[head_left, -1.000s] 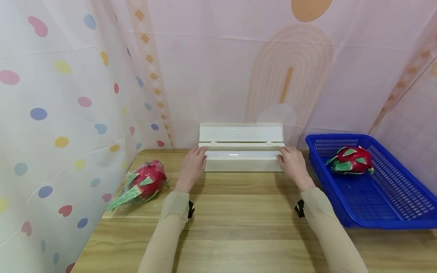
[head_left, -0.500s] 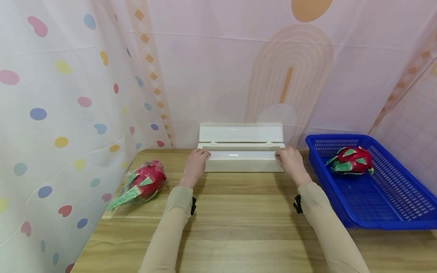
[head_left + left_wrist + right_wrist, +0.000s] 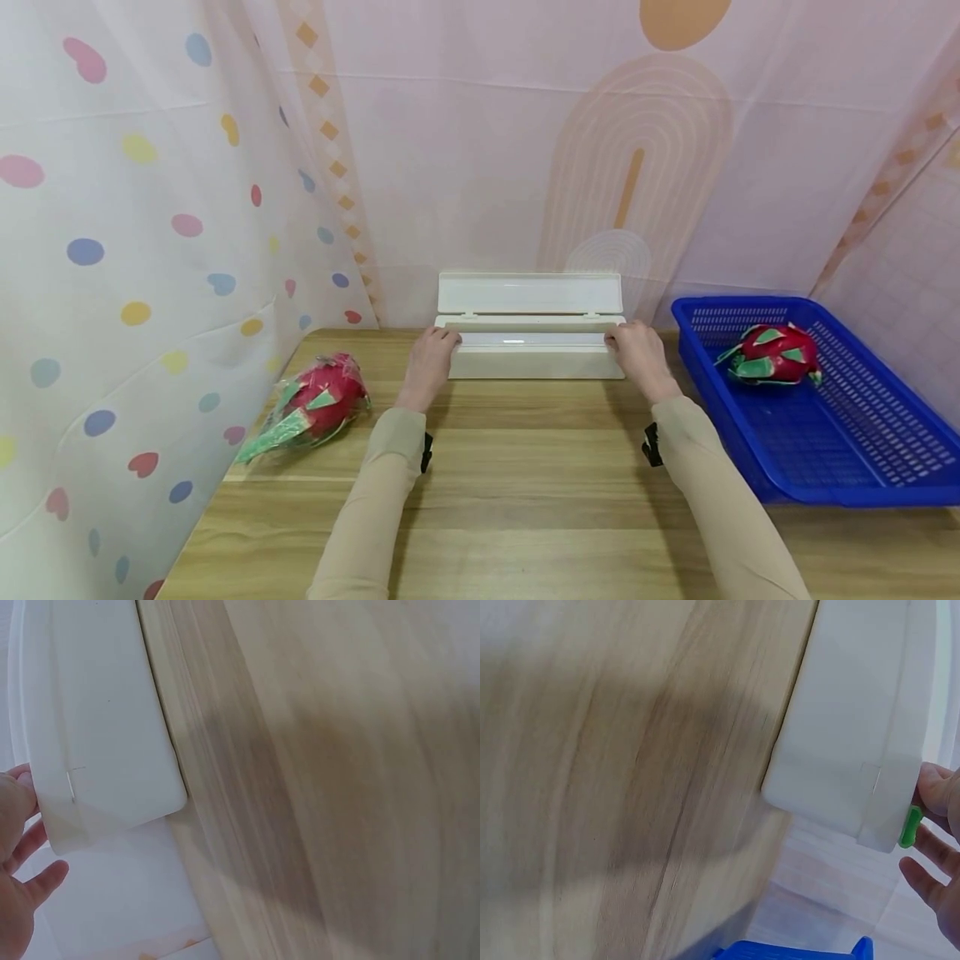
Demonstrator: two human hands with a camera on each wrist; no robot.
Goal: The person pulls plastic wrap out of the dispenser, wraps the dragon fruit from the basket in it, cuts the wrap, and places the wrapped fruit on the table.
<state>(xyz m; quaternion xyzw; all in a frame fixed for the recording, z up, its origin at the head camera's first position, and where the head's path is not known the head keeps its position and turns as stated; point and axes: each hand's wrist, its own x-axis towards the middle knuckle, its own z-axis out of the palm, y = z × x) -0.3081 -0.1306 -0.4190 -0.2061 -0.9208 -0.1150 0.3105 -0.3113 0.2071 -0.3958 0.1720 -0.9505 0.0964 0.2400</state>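
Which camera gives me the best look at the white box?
The head view: it shows the white box nearly end to end, with its lid raised. The left wrist view shows only the part by the left hand; the right wrist view, only the part by the right hand.

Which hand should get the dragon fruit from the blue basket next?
Probably the right hand, at the end of the white box nearer the blue basket, where the dragon fruit lies. The left hand, at the other end, looks farther away.

The box (image 3: 536, 365) is white, the basket (image 3: 817, 437) blue, the curtain (image 3: 135, 217) dotted.
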